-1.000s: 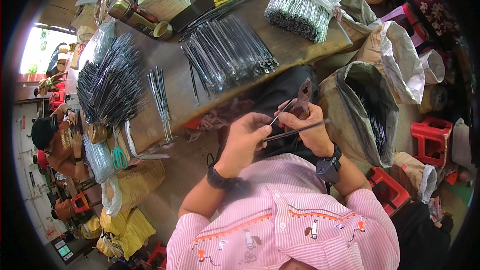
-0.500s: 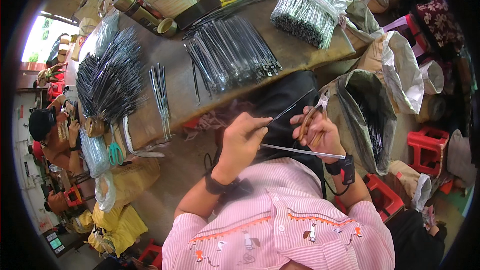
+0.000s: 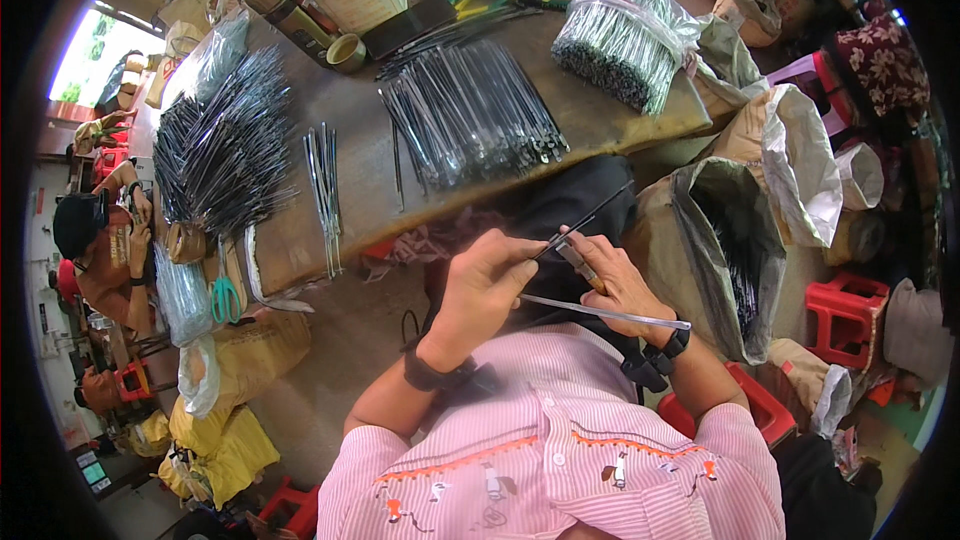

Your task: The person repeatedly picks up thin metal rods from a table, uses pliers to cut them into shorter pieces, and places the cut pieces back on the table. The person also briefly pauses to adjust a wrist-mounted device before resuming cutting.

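A: Where's the thin dark strip?

B: In the left hand, over the dark trousers. Pinched, thumb against fingers.

A: Axis?

B: Diagonal. Free tip points up and right in the view, away from the body.

A: Right hand?

B: Grasping pliers with orange-brown handles, fingers close against the strip. Can't tell if the jaws bite it.

A: Second piece?

B: Yes, a shiny flat strip. Left end at the left hand's curled lower fingers, long axis nearly level, dipping rightward, far end over the right wrist. Contact there unclear.

A: Beyond the hands?

B: Table ahead. On it a row of dark strips side by side, slanting down-right in the view. Left of that, a small bunch, pointing roughly at the near edge. Further left, a tangled heap, teal-handled scissors just below.

A: Right side?

B: Plastic-wrapped bundle at the table's right end. Open sack right of the trousers, dark strips inside. Red stool past it.
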A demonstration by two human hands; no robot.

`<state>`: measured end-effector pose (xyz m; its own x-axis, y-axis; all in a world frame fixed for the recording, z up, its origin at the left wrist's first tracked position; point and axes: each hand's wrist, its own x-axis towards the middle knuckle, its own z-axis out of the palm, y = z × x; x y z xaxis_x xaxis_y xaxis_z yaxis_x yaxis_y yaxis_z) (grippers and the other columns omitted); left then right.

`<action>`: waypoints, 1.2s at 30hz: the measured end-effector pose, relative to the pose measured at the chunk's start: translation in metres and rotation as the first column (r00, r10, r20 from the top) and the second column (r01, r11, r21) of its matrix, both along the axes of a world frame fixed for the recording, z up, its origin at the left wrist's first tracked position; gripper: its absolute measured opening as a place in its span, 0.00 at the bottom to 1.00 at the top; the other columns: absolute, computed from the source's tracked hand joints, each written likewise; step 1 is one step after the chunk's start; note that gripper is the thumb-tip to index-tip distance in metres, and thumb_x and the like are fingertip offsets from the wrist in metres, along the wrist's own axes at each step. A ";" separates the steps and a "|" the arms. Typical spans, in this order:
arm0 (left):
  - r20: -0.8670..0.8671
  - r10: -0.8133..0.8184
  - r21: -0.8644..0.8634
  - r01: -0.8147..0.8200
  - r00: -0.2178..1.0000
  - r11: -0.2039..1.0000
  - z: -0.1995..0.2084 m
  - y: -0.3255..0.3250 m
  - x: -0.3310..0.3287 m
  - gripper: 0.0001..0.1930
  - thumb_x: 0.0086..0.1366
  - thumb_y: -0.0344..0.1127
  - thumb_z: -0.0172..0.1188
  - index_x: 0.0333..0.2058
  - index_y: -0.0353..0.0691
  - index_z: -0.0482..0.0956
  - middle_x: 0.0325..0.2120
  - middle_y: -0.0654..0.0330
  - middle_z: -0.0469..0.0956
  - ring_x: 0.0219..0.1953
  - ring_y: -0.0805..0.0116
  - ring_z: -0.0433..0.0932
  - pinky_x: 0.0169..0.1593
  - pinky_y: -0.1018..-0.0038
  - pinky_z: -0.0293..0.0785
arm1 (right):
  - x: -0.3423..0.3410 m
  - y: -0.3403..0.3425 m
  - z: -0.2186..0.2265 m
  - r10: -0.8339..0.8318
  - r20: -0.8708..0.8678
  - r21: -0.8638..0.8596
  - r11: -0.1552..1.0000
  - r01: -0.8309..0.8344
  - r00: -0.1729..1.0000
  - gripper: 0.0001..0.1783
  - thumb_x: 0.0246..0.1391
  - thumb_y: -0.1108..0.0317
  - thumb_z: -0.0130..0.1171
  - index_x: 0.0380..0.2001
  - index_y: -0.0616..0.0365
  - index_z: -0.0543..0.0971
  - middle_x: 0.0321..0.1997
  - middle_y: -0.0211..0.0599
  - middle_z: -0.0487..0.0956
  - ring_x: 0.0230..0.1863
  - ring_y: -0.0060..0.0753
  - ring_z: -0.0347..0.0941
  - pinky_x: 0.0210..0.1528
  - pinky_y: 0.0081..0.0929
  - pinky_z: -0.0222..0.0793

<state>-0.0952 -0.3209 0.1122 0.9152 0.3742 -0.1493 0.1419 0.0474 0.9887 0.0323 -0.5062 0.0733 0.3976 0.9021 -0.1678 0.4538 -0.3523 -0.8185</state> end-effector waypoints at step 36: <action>0.105 0.198 0.766 -0.206 0.974 0.609 0.011 0.014 -0.029 0.17 0.51 0.25 0.68 0.43 0.37 0.81 0.29 0.55 0.70 0.30 0.60 0.73 0.33 0.70 0.72 | -0.009 0.041 0.012 -0.060 0.101 0.002 0.998 0.060 0.993 0.19 0.45 0.69 0.53 0.44 0.59 0.75 0.37 0.50 0.78 0.40 0.57 0.74 0.41 0.45 0.71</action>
